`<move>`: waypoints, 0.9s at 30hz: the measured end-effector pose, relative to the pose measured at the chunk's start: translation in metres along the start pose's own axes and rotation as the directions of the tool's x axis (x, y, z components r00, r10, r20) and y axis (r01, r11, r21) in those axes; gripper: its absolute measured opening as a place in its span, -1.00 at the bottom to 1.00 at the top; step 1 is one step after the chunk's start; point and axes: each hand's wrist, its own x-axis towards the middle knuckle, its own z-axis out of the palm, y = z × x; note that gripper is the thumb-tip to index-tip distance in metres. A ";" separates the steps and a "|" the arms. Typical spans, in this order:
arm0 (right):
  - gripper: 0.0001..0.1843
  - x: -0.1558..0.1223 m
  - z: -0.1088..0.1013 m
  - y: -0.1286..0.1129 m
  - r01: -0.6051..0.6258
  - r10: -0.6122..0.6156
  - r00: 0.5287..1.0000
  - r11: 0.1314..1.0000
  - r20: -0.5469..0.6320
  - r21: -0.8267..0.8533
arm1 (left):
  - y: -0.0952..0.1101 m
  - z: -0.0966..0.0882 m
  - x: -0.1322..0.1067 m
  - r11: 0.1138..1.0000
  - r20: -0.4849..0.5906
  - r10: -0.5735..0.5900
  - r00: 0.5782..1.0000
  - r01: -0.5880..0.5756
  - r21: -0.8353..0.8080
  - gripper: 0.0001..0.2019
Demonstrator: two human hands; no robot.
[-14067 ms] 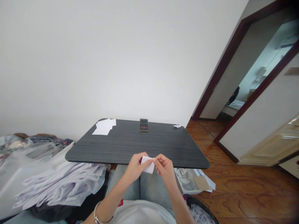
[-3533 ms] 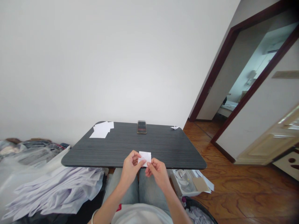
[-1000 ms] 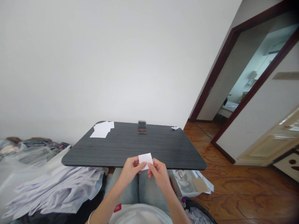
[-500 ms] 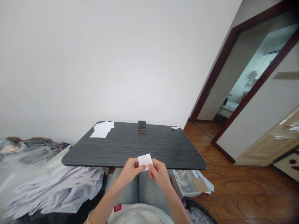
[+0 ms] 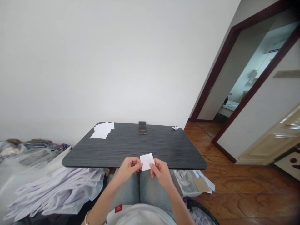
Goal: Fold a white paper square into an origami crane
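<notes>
A small white square of paper (image 5: 147, 161) is held up at the near edge of the dark table, over my lap. My left hand (image 5: 130, 167) pinches its left edge between thumb and fingers. On the other side, my right hand (image 5: 160, 170) grips the lower right corner, with the thumb on top. Whether the square is folded in layers, I cannot tell. Farther off, several white paper sheets (image 5: 100, 130) lie overlapping at the table's back left. A small folded white paper piece (image 5: 175, 128) sits at the back right corner.
A phone (image 5: 142, 127) leans on a stand at the back middle of the dark table (image 5: 131, 147), near the wall. White cloth (image 5: 61, 190) is heaped at lower left. Below the table on the right are an open box (image 5: 186, 184) and a black bag (image 5: 201, 212) of paper scraps.
My left hand has shifted a little left, its thumb now at the paper's edge rather than across its lower part. The paper has moved slightly right and more of its face shows.
</notes>
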 end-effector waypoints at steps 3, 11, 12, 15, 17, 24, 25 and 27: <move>-0.68 0.000 -0.001 -0.001 0.004 -0.005 1.000 1.000 -0.007 -0.003 | 0.002 -0.001 0.000 1.000 0.005 -0.010 1.000 0.010 -0.014 -0.75; -0.66 0.000 -0.002 0.000 0.009 -0.009 1.000 1.000 -0.015 -0.007 | 0.000 0.003 0.002 0.998 0.016 -0.014 1.000 0.014 -0.059 -0.72; -0.67 0.000 -0.001 0.001 0.006 -0.006 1.000 1.000 -0.005 -0.005 | -0.001 0.004 0.003 0.998 0.027 -0.010 1.000 0.011 -0.058 -0.72; -0.67 0.000 0.001 0.003 -0.001 0.001 1.000 1.000 0.014 -0.003 | -0.004 0.008 0.003 0.999 0.074 0.009 0.997 -0.006 -0.035 -0.71; -0.66 0.000 0.001 0.004 -0.003 0.003 1.000 1.000 0.007 -0.005 | -0.005 0.009 0.003 1.000 0.076 0.017 0.997 -0.015 -0.018 -0.71; -0.65 0.002 -0.001 0.006 0.017 -0.017 1.000 1.000 -0.019 -0.004 | -0.004 0.002 0.002 1.000 -0.004 0.009 1.000 -0.009 0.002 -0.71; -0.65 0.002 -0.001 0.006 0.019 -0.019 1.000 1.000 -0.019 -0.002 | -0.004 0.000 0.001 1.000 -0.004 0.007 1.000 -0.007 -0.002 -0.70; -0.66 0.002 -0.001 0.007 0.022 -0.022 1.000 1.000 -0.018 0.005 | -0.004 -0.001 0.001 1.000 0.004 0.002 1.000 -0.002 -0.007 -0.72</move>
